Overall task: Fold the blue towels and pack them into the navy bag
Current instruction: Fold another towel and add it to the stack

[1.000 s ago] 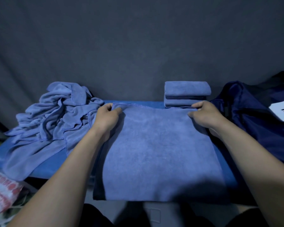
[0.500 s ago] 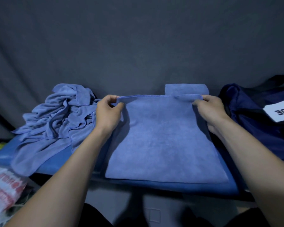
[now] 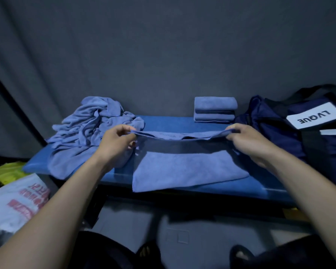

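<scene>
A blue towel (image 3: 184, 171) lies across the front of the blue bench (image 3: 167, 121). Its far edge is lifted off the bench and hangs curled toward me. My left hand (image 3: 117, 141) pinches the left corner of that edge and my right hand (image 3: 246, 139) pinches the right corner. A heap of unfolded blue towels (image 3: 91, 129) sits at the bench's left end. A small stack of folded blue towels (image 3: 214, 109) stands at the back. The navy bag (image 3: 291, 133), with a white label, rests at the right end.
A dark grey curtain hangs close behind the bench. A white plastic bag with red print (image 3: 17, 202) and something yellow-green (image 3: 6, 171) lie low on the left. The grey floor and my dark shoes show below the bench's front edge.
Both hands have lifted the towel's far edge and drawn it back toward me, so the towel's near end, which hung over the bench front, now lies on the bench.
</scene>
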